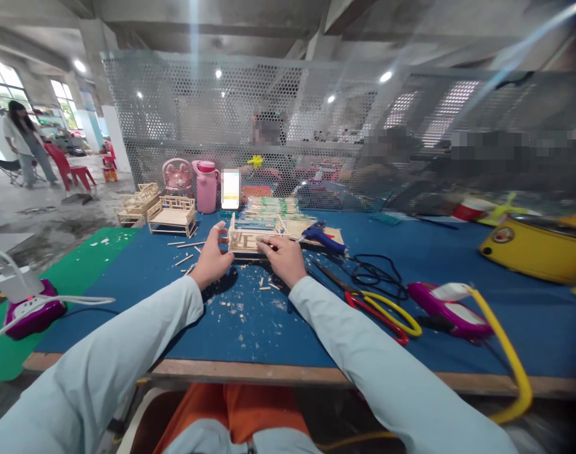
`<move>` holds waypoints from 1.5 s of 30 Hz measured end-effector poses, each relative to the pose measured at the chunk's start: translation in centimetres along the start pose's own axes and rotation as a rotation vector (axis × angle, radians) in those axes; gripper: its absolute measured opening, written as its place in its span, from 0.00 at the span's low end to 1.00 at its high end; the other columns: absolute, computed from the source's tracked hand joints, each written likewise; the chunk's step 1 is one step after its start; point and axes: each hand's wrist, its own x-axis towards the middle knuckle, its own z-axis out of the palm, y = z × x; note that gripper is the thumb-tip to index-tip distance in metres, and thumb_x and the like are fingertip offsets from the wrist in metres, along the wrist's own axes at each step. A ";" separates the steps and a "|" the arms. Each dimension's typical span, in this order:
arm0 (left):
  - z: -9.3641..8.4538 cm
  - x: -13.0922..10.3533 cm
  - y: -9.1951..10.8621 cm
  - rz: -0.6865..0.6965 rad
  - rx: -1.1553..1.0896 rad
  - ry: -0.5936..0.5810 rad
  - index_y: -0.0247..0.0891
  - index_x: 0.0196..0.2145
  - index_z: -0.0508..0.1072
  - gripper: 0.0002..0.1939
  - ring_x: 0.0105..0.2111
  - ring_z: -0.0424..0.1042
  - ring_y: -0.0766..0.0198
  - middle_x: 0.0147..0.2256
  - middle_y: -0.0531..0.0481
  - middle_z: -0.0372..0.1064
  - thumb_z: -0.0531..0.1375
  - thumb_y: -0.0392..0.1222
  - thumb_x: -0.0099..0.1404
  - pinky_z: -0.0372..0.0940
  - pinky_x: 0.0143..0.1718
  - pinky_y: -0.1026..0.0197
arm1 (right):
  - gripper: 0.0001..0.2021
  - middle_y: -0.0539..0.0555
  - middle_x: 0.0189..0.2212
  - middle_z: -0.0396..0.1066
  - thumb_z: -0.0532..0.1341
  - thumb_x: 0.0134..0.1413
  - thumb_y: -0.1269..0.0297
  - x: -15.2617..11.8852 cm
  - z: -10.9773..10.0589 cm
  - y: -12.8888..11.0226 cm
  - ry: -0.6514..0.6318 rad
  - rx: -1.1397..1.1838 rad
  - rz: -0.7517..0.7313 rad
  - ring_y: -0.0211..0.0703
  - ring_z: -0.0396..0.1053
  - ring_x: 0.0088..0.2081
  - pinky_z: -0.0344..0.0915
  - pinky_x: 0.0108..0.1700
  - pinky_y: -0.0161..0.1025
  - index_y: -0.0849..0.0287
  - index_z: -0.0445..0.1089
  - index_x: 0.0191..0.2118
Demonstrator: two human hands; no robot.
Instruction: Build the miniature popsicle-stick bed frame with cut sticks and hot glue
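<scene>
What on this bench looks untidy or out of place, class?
Snapped stick pieces and pale flecks litter the blue mat around both hands, unlike the stacked sticks behind. Nothing looks clearly spilled.

We've got a mesh screen (183, 113) standing right behind the blue table (141, 315), with ceiling lights (386, 77) glowing overhead. Over on the left, daylight comes through the windows (6, 82), and there's a red chair (70, 167) on the blotchy grey floor (86, 214). Concrete beams (221, 12) cross the ceiling, and a pale pillar (101, 82) rises beside the screen's left end.
</scene>
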 end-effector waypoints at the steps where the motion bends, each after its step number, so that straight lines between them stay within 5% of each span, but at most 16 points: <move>1: 0.0 0.0 0.0 0.001 0.002 -0.002 0.35 0.56 0.52 0.38 0.44 0.64 0.59 0.50 0.38 0.58 0.56 0.24 0.47 0.64 0.40 0.58 | 0.08 0.54 0.35 0.76 0.59 0.51 0.66 0.0 0.0 0.0 0.000 0.000 -0.001 0.44 0.73 0.39 0.66 0.43 0.39 0.56 0.76 0.34; 45: 0.1 -0.2 -0.1 0.013 0.028 -0.032 0.35 0.56 0.52 0.37 0.47 0.63 0.58 0.52 0.38 0.58 0.55 0.25 0.47 0.64 0.39 0.59 | 0.07 0.53 0.33 0.76 0.59 0.50 0.65 0.1 0.1 0.3 -0.007 -0.018 0.001 0.44 0.72 0.37 0.66 0.41 0.39 0.55 0.76 0.32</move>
